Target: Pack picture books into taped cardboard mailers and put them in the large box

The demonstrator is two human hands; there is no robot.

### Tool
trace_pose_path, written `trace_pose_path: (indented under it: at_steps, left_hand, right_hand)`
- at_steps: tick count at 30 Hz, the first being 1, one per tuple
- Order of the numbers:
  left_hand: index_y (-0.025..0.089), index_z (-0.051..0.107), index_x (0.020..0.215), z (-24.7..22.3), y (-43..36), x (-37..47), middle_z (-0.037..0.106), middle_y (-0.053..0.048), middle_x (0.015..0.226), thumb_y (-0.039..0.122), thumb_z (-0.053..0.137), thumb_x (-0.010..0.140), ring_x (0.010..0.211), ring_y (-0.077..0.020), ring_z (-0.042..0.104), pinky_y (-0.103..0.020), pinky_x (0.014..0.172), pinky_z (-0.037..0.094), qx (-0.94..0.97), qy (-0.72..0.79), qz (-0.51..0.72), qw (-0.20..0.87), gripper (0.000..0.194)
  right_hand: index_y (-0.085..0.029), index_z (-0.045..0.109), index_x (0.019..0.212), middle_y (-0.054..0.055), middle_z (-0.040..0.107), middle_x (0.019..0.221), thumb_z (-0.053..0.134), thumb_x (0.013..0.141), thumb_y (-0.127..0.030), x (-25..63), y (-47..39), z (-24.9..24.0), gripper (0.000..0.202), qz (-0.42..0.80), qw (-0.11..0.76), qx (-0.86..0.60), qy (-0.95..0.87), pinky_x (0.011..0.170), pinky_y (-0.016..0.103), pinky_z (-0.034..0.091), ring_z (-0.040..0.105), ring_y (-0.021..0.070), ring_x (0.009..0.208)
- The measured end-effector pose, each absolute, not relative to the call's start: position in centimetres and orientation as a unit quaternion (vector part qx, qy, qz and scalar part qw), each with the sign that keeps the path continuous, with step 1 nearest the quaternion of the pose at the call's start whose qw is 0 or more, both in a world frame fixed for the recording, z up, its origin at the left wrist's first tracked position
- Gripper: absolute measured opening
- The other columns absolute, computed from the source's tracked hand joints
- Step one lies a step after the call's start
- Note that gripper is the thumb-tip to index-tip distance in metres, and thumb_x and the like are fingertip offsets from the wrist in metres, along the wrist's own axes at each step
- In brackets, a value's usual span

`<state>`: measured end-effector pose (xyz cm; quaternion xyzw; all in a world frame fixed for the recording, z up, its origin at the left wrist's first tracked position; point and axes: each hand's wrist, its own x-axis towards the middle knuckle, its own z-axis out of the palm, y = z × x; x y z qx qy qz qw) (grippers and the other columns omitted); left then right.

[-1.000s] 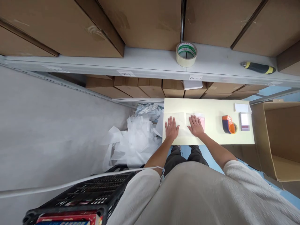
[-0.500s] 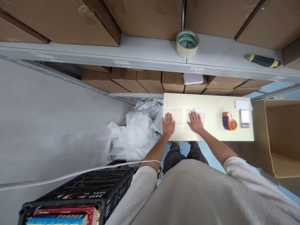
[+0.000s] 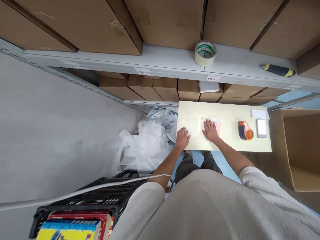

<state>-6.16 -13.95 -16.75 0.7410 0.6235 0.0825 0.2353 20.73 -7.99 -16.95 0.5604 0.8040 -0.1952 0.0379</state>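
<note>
Two levels of grey shelving point(image 3: 172, 58) run across the top of our view, both stocked with brown cardboard boxes point(image 3: 170, 23). To our right we see a big open carton point(image 3: 302, 140), just beside the pale cream table point(image 3: 228, 111) at which we stand. Behind our left arm sits a black crate point(image 3: 107, 193) with books point(image 3: 67, 230) at its near end, and left of the table we have a loose heap of white paper point(image 3: 150, 140).

On the left half of the table lies our thin, translucent sheet point(image 3: 190, 125), flat and nearly matching the tabletop in colour. Our left hand point(image 3: 182, 138) rests at its lower left, fingers partly bent; we cannot tell whether they pinch an edge. Our right hand point(image 3: 210, 130) lies palm down, fingers loosely extended and gripping nothing that we can see, over a pink-and-white flat item point(image 3: 218, 128) whose right side shows past the fingers.

Farther right on the table we find an orange-and-purple tape dispenser point(image 3: 242, 130), well apart from both hands. Up on the shelf are a tape roll point(image 3: 205, 61) and, smaller, a black-and-yellow knife point(image 3: 278, 70).
</note>
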Motion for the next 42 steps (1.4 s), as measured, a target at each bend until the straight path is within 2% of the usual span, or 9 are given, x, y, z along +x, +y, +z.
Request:
trace_pose_path:
  at_steps: [3, 6, 8, 13, 17, 22, 32, 37, 42]
  left_hand:
    - [0.022, 0.069, 0.121, -16.4, -13.1, -6.9, 0.061, -0.016, 0.15, 0.021, 0.047, 0.107, 0.148, -0.0316, 0.049, -0.05, 0.124, 0.038, 0.743, 0.623, 0.075, 0.235, 0.027]
    - [0.022, 0.07, 0.117, -16.0, -12.5, -7.5, 0.064, -0.016, 0.139, 0.017, 0.046, 0.106, 0.14, -0.0318, 0.053, -0.048, 0.117, 0.042, 0.74, 0.629, 0.064, 0.228, 0.027]
    - [0.021, 0.069, 0.117, -15.6, -12.5, -8.1, 0.064, -0.017, 0.133, 0.017, 0.045, 0.106, 0.135, -0.0325, 0.054, -0.047, 0.114, 0.043, 0.733, 0.64, 0.059, 0.222, 0.027]
    - [0.019, 0.067, 0.12, -14.6, -13.5, -10.4, 0.065, -0.018, 0.129, 0.018, 0.04, 0.108, 0.124, -0.0327, 0.059, -0.046, 0.108, 0.045, 0.699, 0.683, 0.044, 0.209, 0.03]
    - [0.018, 0.067, 0.124, -13.6, -15.1, -14.2, 0.066, -0.017, 0.129, 0.017, 0.039, 0.108, 0.121, -0.0319, 0.062, -0.045, 0.107, 0.047, 0.65, 0.732, 0.049, 0.2, 0.031]
    - [0.021, 0.061, 0.133, -12.5, -18.2, -20.9, 0.066, -0.012, 0.132, 0.017, 0.032, 0.111, 0.108, -0.0255, 0.068, -0.034, 0.096, 0.053, 0.536, 0.812, 0.047, 0.227, 0.037]
    - [0.011, 0.062, 0.133, -12.6, -23.7, -30.0, 0.065, -0.022, 0.136, 0.012, 0.033, 0.107, 0.12, -0.032, 0.069, -0.041, 0.105, 0.054, 0.379, 0.903, 0.058, 0.196, 0.039]
    - [0.01, 0.06, 0.139, -13.5, -23.1, -29.6, 0.048, -0.027, 0.162, 0.013, 0.044, 0.102, 0.126, -0.0354, 0.069, -0.045, 0.109, 0.054, 0.379, 0.897, 0.083, 0.211, 0.04]
    - [0.014, 0.059, 0.144, -13.9, -21.2, -27.5, 0.043, -0.026, 0.168, 0.013, 0.05, 0.099, 0.135, -0.0378, 0.065, -0.048, 0.113, 0.052, 0.429, 0.868, 0.099, 0.228, 0.047]
  right_hand:
    - [-0.011, 0.024, 0.174, 0.019, 0.021, 0.181, 0.037, 0.108, -0.045, 20.3, -8.0, -16.4, 0.076, -0.187, 0.04, 0.569, 0.8, 0.134, 0.065, 0.006, 0.011, 0.0389, 0.169]
    - [-0.013, 0.031, 0.172, 0.02, 0.024, 0.18, 0.039, 0.106, -0.037, 19.3, -8.2, -15.2, 0.071, -0.163, 0.026, 0.571, 0.804, 0.132, 0.068, 0.009, 0.013, 0.0404, 0.167]
    - [-0.014, 0.036, 0.17, 0.021, 0.03, 0.178, 0.038, 0.106, -0.033, 18.2, -8.5, -14.4, 0.066, -0.156, 0.01, 0.562, 0.812, 0.129, 0.066, 0.017, 0.021, 0.0409, 0.164]
    - [-0.017, 0.043, 0.166, 0.021, 0.049, 0.163, 0.035, 0.109, -0.035, 13.4, -9.0, -13.2, 0.06, -0.189, -0.014, 0.49, 0.851, 0.117, 0.054, 0.038, 0.046, 0.0374, 0.143]
    - [-0.016, 0.044, 0.165, 0.02, 0.05, 0.161, 0.035, 0.108, -0.031, 8.9, -9.2, -13.2, 0.06, -0.2, -0.019, 0.445, 0.873, 0.111, 0.051, 0.041, 0.048, 0.037, 0.137]
    - [-0.016, 0.05, 0.16, 0.02, 0.049, 0.161, 0.037, 0.107, -0.03, 3.7, -9.3, -13.0, 0.057, -0.203, -0.008, 0.388, 0.899, 0.11, 0.05, 0.042, 0.049, 0.0368, 0.137]
    - [-0.017, 0.053, 0.158, 0.02, 0.049, 0.161, 0.044, 0.104, -0.028, -3.9, -9.6, -12.0, 0.056, -0.197, 0.029, 0.312, 0.929, 0.11, 0.05, 0.043, 0.051, 0.0379, 0.135]
    - [-0.018, 0.055, 0.157, 0.019, 0.048, 0.163, 0.045, 0.104, -0.029, -4.3, -9.3, -11.4, 0.055, -0.196, 0.049, 0.322, 0.925, 0.111, 0.05, 0.044, 0.05, 0.0379, 0.138]
    - [-0.02, 0.059, 0.154, 0.018, 0.052, 0.161, 0.046, 0.102, -0.028, -2.5, -8.4, -11.6, 0.054, -0.206, 0.024, 0.368, 0.907, 0.109, 0.052, 0.047, 0.051, 0.0375, 0.137]
